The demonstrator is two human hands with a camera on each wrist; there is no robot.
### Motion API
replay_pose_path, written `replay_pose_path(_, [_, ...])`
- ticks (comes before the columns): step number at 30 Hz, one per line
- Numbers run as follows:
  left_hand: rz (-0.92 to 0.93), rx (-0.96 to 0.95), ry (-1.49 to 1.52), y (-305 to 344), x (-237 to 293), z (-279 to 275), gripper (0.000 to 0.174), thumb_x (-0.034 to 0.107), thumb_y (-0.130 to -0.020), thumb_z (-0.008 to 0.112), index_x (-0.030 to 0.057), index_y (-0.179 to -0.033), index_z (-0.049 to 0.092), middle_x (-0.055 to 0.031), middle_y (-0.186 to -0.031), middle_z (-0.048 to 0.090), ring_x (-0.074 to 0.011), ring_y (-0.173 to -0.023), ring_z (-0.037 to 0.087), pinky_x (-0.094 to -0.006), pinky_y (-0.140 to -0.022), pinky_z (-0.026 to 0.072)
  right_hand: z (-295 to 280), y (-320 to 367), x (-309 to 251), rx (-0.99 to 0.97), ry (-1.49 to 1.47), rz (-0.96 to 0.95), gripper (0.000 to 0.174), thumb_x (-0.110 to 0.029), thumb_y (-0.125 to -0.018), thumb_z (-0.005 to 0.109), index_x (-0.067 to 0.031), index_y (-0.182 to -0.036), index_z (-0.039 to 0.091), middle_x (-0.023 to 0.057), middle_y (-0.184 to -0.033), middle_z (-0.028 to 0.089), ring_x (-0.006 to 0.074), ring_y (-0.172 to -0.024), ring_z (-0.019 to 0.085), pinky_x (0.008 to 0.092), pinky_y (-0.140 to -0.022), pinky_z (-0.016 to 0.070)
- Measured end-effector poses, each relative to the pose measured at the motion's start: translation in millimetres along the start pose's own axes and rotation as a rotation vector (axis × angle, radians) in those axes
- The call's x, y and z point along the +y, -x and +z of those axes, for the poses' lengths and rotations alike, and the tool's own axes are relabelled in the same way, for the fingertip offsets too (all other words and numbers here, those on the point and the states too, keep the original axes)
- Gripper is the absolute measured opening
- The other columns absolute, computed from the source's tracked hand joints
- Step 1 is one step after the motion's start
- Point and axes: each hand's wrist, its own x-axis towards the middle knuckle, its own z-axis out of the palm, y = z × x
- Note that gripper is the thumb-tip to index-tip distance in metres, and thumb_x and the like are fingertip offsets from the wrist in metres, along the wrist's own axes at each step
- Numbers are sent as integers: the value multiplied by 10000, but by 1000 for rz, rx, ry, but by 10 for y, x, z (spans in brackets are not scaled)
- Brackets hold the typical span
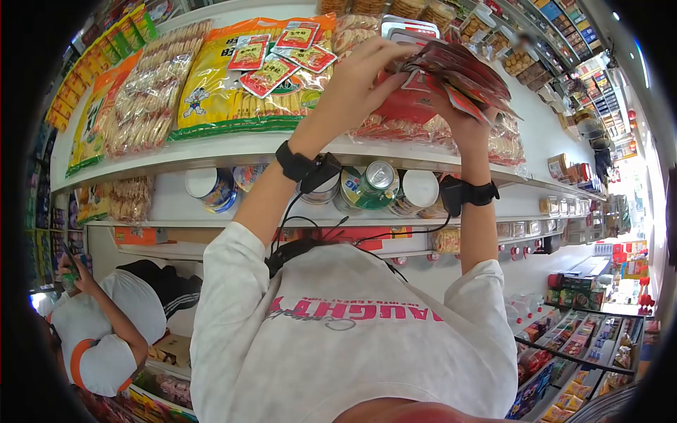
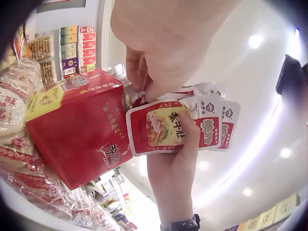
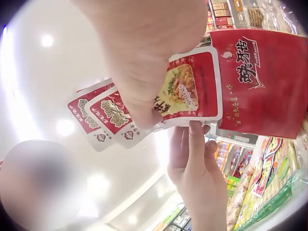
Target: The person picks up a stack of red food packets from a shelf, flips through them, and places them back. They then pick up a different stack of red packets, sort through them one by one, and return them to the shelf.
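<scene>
In the right wrist view, my right hand grips a fanned stack of red-and-white snack packets, its thumb across their printed fronts. My left hand is at the inner edge of the same stack, fingers and thumb pinching there; its fingertips are partly hidden. Right beside the packets is a red cardboard box with a yellow panel, tilted in the left wrist view. Several similar loose packets lie on a large yellow bag of snack sticks to the left of my hands.
Clear bags of wrapped sticks line the upper shelf, whose front edge runs below my hands. Cans and tubs stand on the lower shelf. Plastic jars are at the back right. Another person is at lower left.
</scene>
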Motion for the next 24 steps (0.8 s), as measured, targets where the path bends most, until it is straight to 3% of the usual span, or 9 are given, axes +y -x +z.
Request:
replay_pose_path(5, [196, 114, -115, -70, -136, 64, 314, 28, -847, 783, 70, -1146, 698, -80, -1084, 701, -308, -947, 668, -418, -786, 561, 41, 27, 61, 52, -211, 140, 494, -28, -779, 903, -31, -1236, 716, 104, -1221, 754, 232, -1123, 707, 406, -966, 587])
replay_pose_path(7, [182, 106, -176, -83, -129, 49, 294, 17, -823, 788, 74, -1099, 706, -64, -1030, 710, -301, -949, 661, -415, -796, 563, 26, -9, 78, 25, -103, 48, 520, -36, -774, 894, -37, -1258, 706, 109, -1243, 727, 241, -1148, 691, 400, -990, 568])
replay_pose_path(10, [164, 59, -208, -79, -139, -22, 296, 0, -793, 792, 85, -1066, 719, -27, -981, 718, -273, -951, 656, -396, -798, 566, 1, -171, -30, -98, 390, -357, 553, -62, -751, 872, -73, -1278, 709, 118, -1234, 683, 267, -1124, 678, 367, -990, 542])
replay_pose_path(11, [188, 54, -221, -80, -157, -46, 330, -15, -763, 795, 79, -1069, 718, -41, -1000, 725, -283, -952, 651, -397, -803, 565, 84, -134, -56, -29, 304, -358, 484, -58, -802, 820, -68, -1275, 716, 121, -1247, 683, 268, -1132, 680, 356, -998, 535])
replay_pose_path(14, [252, 27, -272, -84, -218, -109, 401, -46, -696, 801, 65, -1072, 716, -64, -1041, 740, -300, -954, 644, -400, -810, 564, 72, -82, -98, -83, 320, -293, 387, -86, -893, 709, -51, -1278, 716, 122, -1282, 692, 265, -1144, 685, 353, -1009, 531])
replay_pose_path(19, [327, 5, -363, -112, -262, -128, 436, -45, -656, 806, 55, -1070, 712, -59, -1054, 744, -293, -969, 652, -398, -815, 571, 88, -60, -119, -55, 346, -276, 403, -54, -869, 721, -36, -1272, 709, 135, -1265, 714, 271, -1142, 691, 353, -1022, 518])
replay_pose_path(24, [197, -3, -278, -41, -215, -150, 481, -51, -659, 811, 46, -1110, 673, -109, -1077, 713, -344, -1008, 663, -426, -837, 569, 169, -127, -173, -85, 302, -199, 430, -11, -848, 722, -14, -1277, 692, 133, -1249, 713, 275, -1163, 675, 349, -1051, 489])
